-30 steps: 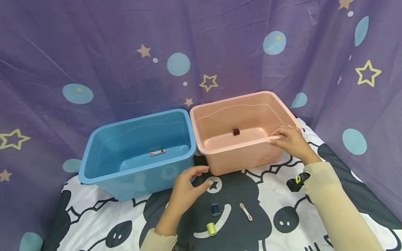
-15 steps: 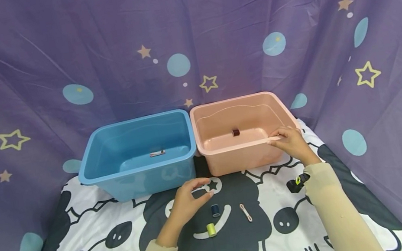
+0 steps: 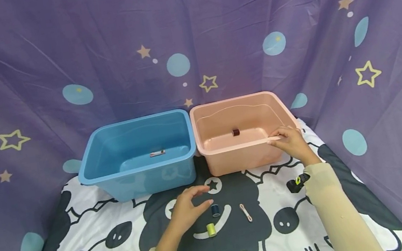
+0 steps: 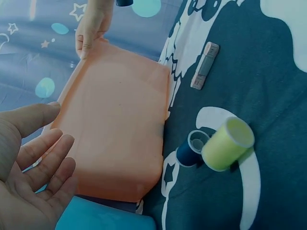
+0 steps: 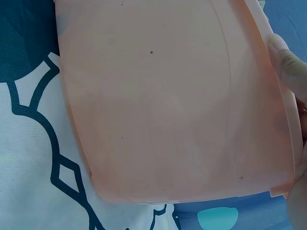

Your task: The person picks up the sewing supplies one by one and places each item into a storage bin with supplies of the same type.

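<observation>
My left hand (image 3: 185, 210) hovers with fingers spread over the cloth, holding nothing. Closest to it is a dark blue thread spool (image 3: 215, 210), and a yellow-green thread spool (image 3: 211, 229) stands just nearer to me. A folded pale pink strip with a grey band, resembling a tape measure (image 4: 205, 66), lies to the right of the spools. My right hand (image 3: 291, 142) grips the front rim of the pink bin (image 3: 245, 157), thumb outside, as the right wrist view also shows. Inside that bin rests a dark reddish-brown spool (image 3: 235, 132).
A blue bin (image 3: 147, 182) stands against the pink one, on its left, with another small folded strip (image 3: 157, 153) on its floor. Beneath everything lies a black-and-white patterned cloth (image 3: 125, 247). A purple starred curtain (image 3: 113, 47) hangs behind the bins.
My left hand has moved down, away from the bins and toward the dark blue spool. My right hand keeps its hold on the pink bin's rim.
</observation>
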`<move>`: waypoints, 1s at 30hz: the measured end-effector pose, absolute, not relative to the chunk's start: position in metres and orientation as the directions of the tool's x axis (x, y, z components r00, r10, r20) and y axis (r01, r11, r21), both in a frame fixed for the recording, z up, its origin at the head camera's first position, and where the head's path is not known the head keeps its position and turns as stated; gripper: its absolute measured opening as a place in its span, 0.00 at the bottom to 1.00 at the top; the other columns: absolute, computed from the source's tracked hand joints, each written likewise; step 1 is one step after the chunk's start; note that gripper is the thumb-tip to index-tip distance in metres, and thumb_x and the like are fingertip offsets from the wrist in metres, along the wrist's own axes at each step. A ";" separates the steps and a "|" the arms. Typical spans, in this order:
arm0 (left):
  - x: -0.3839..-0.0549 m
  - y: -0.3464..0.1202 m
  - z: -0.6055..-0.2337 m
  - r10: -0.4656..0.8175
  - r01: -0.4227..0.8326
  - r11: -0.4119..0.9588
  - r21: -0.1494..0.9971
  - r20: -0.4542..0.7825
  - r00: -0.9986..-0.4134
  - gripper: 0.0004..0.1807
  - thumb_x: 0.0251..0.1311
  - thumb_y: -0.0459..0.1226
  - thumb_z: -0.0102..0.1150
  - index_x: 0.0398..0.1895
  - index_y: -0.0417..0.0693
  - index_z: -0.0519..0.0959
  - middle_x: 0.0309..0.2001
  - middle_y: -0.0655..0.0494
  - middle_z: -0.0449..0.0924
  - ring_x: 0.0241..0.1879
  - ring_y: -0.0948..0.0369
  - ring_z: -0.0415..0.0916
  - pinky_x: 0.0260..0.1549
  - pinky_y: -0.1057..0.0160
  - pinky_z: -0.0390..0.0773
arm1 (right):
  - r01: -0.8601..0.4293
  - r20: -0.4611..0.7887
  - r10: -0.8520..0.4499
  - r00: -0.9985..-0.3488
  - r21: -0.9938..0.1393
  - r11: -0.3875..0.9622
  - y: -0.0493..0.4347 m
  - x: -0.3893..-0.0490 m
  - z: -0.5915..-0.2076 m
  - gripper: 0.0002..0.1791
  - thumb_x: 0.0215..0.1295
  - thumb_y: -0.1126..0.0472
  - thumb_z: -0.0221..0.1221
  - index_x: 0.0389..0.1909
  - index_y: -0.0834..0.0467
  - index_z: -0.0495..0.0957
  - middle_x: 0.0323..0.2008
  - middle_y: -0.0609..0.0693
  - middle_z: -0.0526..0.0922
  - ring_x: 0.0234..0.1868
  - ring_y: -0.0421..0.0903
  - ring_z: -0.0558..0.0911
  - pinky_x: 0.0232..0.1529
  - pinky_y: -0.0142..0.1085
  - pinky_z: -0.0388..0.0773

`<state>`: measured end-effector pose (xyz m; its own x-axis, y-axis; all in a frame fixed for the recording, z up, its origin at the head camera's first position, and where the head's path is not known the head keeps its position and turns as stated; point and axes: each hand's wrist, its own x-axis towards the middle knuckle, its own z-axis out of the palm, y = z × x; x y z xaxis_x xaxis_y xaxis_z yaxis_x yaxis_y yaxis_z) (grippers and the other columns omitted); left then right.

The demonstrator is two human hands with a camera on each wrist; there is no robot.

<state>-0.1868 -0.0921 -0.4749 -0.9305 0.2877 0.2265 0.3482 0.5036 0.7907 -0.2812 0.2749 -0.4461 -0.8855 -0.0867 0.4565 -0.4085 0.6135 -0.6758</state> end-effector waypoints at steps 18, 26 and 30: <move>-0.179 -0.102 -0.490 0.282 0.351 0.502 0.791 0.234 -0.930 0.16 0.48 0.36 0.70 0.43 0.52 0.82 0.43 0.62 0.82 0.45 0.59 0.77 0.48 0.54 0.76 | -0.378 0.426 -0.075 -0.902 -0.693 0.613 0.274 -0.281 -0.446 0.07 0.51 0.65 0.69 0.30 0.62 0.81 0.30 0.56 0.82 0.37 0.47 0.71 0.42 0.37 0.61; -0.175 -0.106 -0.498 0.285 0.353 0.499 0.792 0.234 -0.929 0.15 0.49 0.38 0.70 0.43 0.52 0.82 0.42 0.62 0.82 0.45 0.59 0.78 0.47 0.51 0.76 | -0.383 0.432 -0.075 -0.899 -0.690 0.615 0.274 -0.280 -0.447 0.07 0.51 0.64 0.69 0.30 0.61 0.81 0.30 0.55 0.82 0.37 0.43 0.70 0.44 0.38 0.61; -0.175 -0.106 -0.500 0.292 0.346 0.480 0.806 0.226 -0.929 0.16 0.50 0.38 0.70 0.44 0.52 0.82 0.42 0.61 0.82 0.45 0.58 0.78 0.48 0.48 0.75 | -0.378 0.430 -0.071 -0.900 -0.690 0.618 0.274 -0.280 -0.446 0.07 0.51 0.64 0.69 0.29 0.60 0.81 0.30 0.54 0.82 0.37 0.44 0.70 0.46 0.39 0.58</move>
<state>-0.1745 -0.1062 -0.4996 -0.9294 0.2921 0.2255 0.3464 0.4796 0.8062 -0.2799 0.2739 -0.4463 -0.8999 -0.0706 0.4304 -0.3783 0.6176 -0.6896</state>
